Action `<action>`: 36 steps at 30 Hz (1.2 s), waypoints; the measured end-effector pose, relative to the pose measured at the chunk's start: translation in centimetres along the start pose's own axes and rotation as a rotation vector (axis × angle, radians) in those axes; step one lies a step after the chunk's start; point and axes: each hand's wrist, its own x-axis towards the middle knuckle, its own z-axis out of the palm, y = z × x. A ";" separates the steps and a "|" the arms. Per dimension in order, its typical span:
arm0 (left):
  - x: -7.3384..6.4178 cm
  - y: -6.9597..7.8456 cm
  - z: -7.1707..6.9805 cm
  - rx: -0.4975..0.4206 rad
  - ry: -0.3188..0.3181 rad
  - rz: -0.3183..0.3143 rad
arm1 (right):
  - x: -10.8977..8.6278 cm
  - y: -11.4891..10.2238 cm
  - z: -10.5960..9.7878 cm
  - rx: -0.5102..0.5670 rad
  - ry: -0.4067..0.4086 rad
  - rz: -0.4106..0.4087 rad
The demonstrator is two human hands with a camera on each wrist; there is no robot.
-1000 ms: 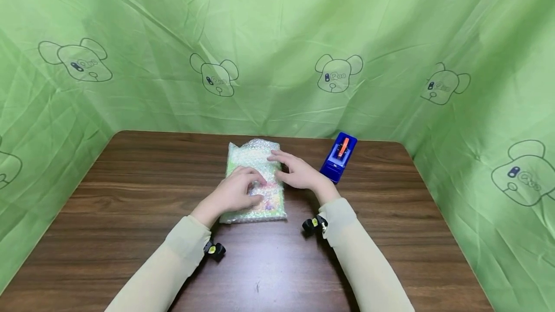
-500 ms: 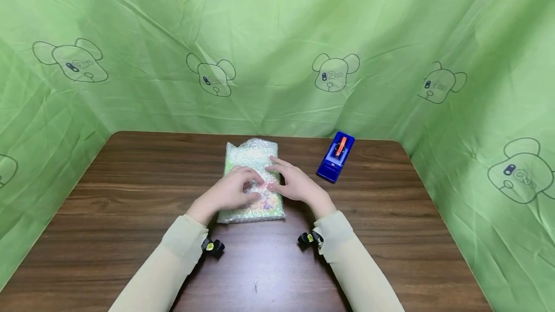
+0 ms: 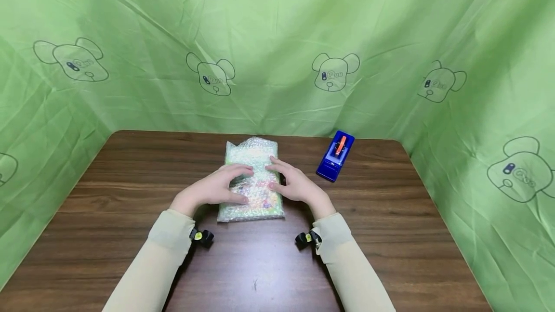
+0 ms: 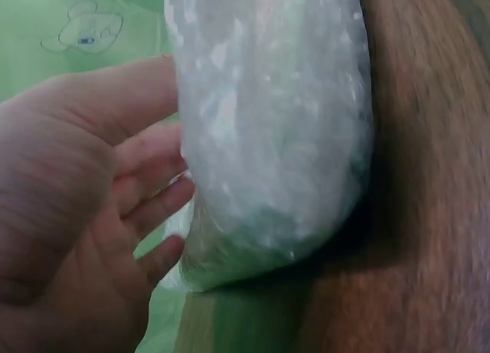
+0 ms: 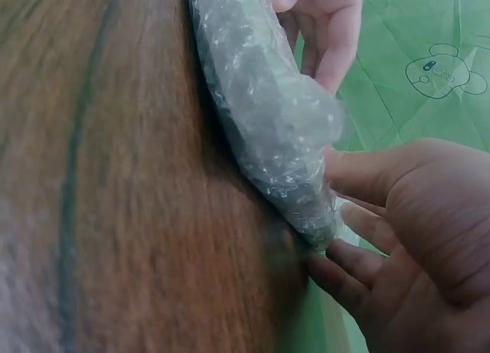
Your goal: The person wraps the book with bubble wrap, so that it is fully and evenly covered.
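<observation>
A flat rectangular package in bubble wrap (image 3: 256,153), with green and pink print showing through, lies at the middle of the wooden table. Over its left side my left hand (image 3: 212,188) spreads thumb and fingers apart, the fingertips on the wrap. My right hand (image 3: 297,184) touches the package's right edge with loosely bent fingers. From the right wrist, the thumb and fingers (image 5: 364,173) meet the wrapped edge. The left wrist view shows the wrap's puffy near end (image 4: 268,138) beside the relaxed left fingers.
A blue tape dispenser (image 3: 331,165) with an orange part stands to the right of the package, near the table's back edge. Green curtains (image 3: 269,37) printed with bear faces surround the brown table (image 3: 130,182). Both wrists carry small black cameras (image 3: 204,238).
My left hand has slid left across the package, uncovering more of its middle. The right hand moved a little toward me along the right edge, then stayed there. The package lies in place.
</observation>
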 end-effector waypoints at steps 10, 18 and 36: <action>-0.5 -1.0 -0.1 0.028 0.039 -0.148 | -0.2 0.0 0.4 0.002 -0.001 -0.004; -0.6 -1.5 -0.4 0.048 0.008 -0.121 | -0.3 0.1 0.3 0.015 0.009 -0.026; -0.8 -1.5 -0.1 0.002 -0.014 -0.151 | -0.5 -0.2 0.4 0.014 0.004 -0.012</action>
